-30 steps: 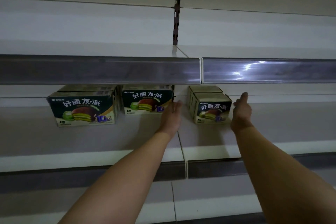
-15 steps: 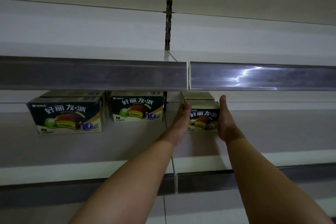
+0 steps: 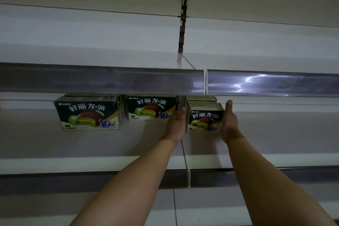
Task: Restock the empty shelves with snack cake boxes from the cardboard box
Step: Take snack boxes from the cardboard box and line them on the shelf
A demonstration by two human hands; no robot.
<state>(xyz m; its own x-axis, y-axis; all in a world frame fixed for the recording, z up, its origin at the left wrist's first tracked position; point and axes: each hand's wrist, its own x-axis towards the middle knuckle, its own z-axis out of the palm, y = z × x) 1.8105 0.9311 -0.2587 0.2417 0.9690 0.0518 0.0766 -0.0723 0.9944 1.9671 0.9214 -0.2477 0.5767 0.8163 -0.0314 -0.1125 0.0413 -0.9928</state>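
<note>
Three dark green snack cake boxes stand on the middle shelf (image 3: 55,145). The left box (image 3: 88,114) and the middle box (image 3: 151,108) stand side by side. The right box (image 3: 204,120) sits just past the shelf seam, between my hands. My left hand (image 3: 177,124) presses flat against its left side with straight fingers. My right hand (image 3: 229,123) presses flat against its right side, fingers pointing toward the shelf back. The cardboard box is out of view.
The upper shelf's grey price rail (image 3: 110,80) hangs just above the box tops. A slotted upright (image 3: 181,33) runs up the back panel. Bare shelf stretches to the right of my right hand (image 3: 284,130). A lower shelf rail (image 3: 91,180) crosses beneath my forearms.
Both hands moved in from apart and closed flat on the two sides of the right box. The view drifted so the boxes sit further left, then held.
</note>
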